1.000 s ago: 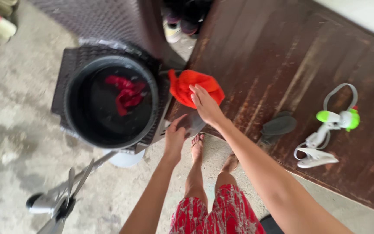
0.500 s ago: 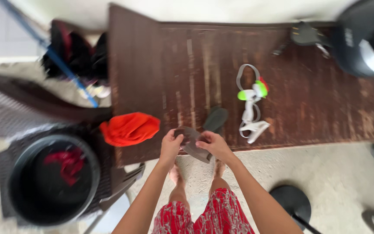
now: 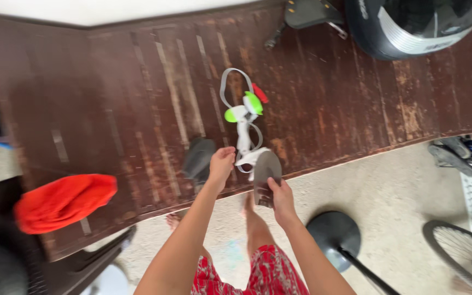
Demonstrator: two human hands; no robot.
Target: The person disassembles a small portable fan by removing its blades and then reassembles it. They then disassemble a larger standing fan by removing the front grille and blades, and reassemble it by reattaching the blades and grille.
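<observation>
**Grey piece lifted at the table's edge**

The right hand (image 3: 281, 198) grips a flat grey piece (image 3: 265, 176), fingers wrapped round its lower end, holding it upright just over the near edge of the dark wooden table (image 3: 137, 98). It looks thin and light, like a sole or a soft pad, and probably bends a little; the lower end where the fingers sit seems a sound place to hold it. The left hand (image 3: 220, 165) hangs beside a second grey piece (image 3: 199, 159) lying on the boards. Its fingers are curled, but whether they touch or pinch that piece, I cannot tell — the frame is blurred there.

Just past the hands lies a white and green gadget with a grey strap (image 3: 243, 112). A red cloth (image 3: 64, 201) sits bunched at the left end of the table, well apart. A dark helmet (image 3: 411, 27) is cut off at the top right. A black round stand base (image 3: 333, 236) rests on the floor, and a wheel (image 3: 460, 254) shows only partly at the right edge.
</observation>
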